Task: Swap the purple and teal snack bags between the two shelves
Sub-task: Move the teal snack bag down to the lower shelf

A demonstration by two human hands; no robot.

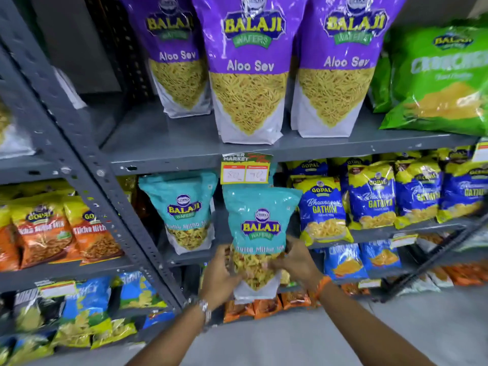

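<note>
Three purple Balaji Aloo Sev bags stand upright on the upper grey shelf [163, 143]: left bag [177, 48], middle bag [249, 62], right bag [340, 56]. On the shelf below, one teal Balaji bag [184, 210] stands at the left. A second teal bag [260, 228] is out in front of that shelf's edge, held upright by both hands at its lower half. My left hand [219, 281] grips its left side and my right hand [295, 262] grips its right side.
A green Crunchex bag [438, 75] lies right of the purple bags. Blue-yellow Gopal Gathiya bags [369, 196] fill the lower shelf's right part. A price tag [245, 170] hangs from the upper shelf's edge. Orange Gopal bags [52, 233] sit on the left rack behind a slanted grey post [105, 196].
</note>
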